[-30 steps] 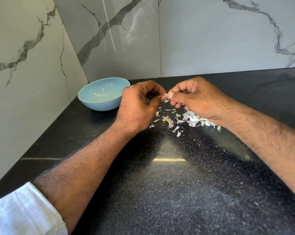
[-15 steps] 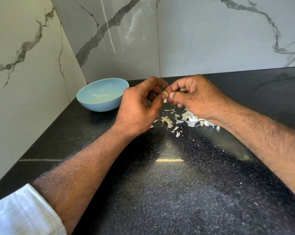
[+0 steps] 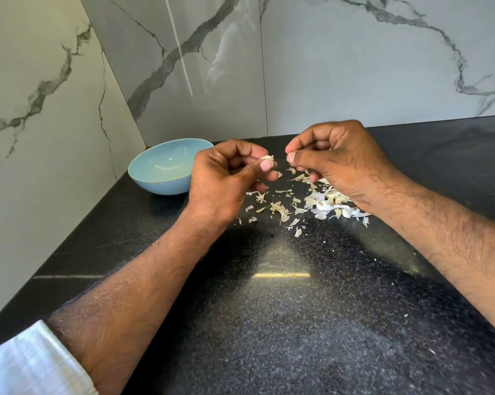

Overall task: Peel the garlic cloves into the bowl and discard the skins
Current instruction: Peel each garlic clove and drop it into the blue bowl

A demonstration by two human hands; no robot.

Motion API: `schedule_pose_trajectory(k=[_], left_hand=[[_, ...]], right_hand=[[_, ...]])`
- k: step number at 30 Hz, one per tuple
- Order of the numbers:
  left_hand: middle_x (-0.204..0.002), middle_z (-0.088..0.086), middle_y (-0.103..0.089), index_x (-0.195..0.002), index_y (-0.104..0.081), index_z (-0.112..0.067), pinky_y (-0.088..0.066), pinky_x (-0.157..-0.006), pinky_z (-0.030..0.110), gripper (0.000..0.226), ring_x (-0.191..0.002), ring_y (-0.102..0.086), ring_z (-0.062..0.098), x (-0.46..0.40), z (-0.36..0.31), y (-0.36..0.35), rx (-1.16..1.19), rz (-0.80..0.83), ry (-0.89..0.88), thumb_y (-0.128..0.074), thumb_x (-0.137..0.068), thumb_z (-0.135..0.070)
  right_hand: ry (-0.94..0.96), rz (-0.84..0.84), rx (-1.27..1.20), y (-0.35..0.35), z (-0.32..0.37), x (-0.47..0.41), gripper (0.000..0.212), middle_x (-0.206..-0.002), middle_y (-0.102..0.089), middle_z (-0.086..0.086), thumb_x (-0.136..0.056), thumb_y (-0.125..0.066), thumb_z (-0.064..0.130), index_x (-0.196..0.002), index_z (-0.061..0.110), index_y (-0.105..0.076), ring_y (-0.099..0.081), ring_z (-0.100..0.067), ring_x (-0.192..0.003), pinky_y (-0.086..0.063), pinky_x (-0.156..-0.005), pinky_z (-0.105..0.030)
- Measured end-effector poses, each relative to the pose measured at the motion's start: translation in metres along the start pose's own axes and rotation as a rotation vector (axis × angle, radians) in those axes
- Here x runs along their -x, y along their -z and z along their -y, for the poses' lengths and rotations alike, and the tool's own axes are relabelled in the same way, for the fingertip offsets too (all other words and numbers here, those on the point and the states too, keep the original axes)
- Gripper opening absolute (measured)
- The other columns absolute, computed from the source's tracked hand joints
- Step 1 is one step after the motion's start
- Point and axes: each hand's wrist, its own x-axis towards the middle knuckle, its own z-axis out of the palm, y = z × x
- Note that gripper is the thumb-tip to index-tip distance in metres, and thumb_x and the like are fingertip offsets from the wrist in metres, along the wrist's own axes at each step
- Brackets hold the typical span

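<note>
My left hand pinches a small garlic clove between thumb and fingertips, above the black counter. My right hand is a short gap to its right, thumb and forefinger pinched together, perhaps on a tiny bit of skin; I cannot see it clearly. A scatter of pale garlic skins lies on the counter under and between the hands. The light blue bowl sits to the left of my left hand, near the wall corner, and its visible inside looks empty.
The black speckled counter runs to marble walls at the back and left. My forearms cross the counter from the near edge. A white sleeve shows at the lower left.
The hands were joined at the clove; now they have pulled apart, the left keeping the clove and the right drawing away to the right.
</note>
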Motion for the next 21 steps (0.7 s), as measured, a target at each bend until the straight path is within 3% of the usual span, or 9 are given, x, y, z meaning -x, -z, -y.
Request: schedule_pose_trajectory(k=[3,7,16,21], left_hand=[[-0.089,0.021,-0.078,-0.098,-0.071,-0.003,-0.063,-0.064,0.033,0.010,-0.079,-0.080,0.031,0.0007,-0.0008,0.0006,-0.024,0.014,0.014,-0.079,-0.093,-0.002],[-0.088,0.019,-0.079,-0.101,-0.071,0.003,-0.062,-0.061,0.030,0.010,-0.076,-0.080,0.030,0.0013,-0.0002,-0.0004,-0.064,0.050,0.018,-0.077,-0.095,-0.003],[-0.084,0.011,-0.079,-0.103,-0.070,-0.002,-0.063,-0.063,0.037,0.010,-0.073,-0.080,0.028,0.0032,0.0020,-0.0035,-0.233,0.102,-0.017,-0.068,-0.105,-0.011],[-0.082,0.008,-0.079,-0.101,-0.068,-0.006,-0.064,-0.061,0.041,0.013,-0.070,-0.079,0.023,0.0054,0.0012,-0.0059,-0.334,0.130,-0.055,-0.067,-0.106,-0.018]], right_hand=[[0.193,0.039,0.210,-0.0008,0.0029,0.0035,0.003,-0.082,-0.077,0.005,-0.091,-0.080,0.018,-0.094,0.019,-0.081,-0.068,-0.013,-0.071,-0.058,-0.066,-0.026],[0.317,0.035,0.354,-0.0048,0.0042,0.0090,0.001,-0.082,-0.073,0.011,-0.093,-0.079,0.021,-0.094,0.021,-0.080,-0.067,-0.008,-0.073,-0.058,-0.063,-0.025],[0.463,0.071,0.572,-0.0048,0.0067,0.0091,0.008,-0.085,-0.068,0.009,-0.095,-0.072,0.024,-0.090,0.018,-0.075,-0.065,-0.007,-0.073,-0.059,-0.066,-0.035],[0.528,0.081,0.701,-0.0046,0.0092,0.0092,0.012,-0.082,-0.062,0.007,-0.097,-0.065,0.024,-0.088,0.017,-0.070,-0.060,-0.015,-0.067,-0.056,-0.058,-0.039]])
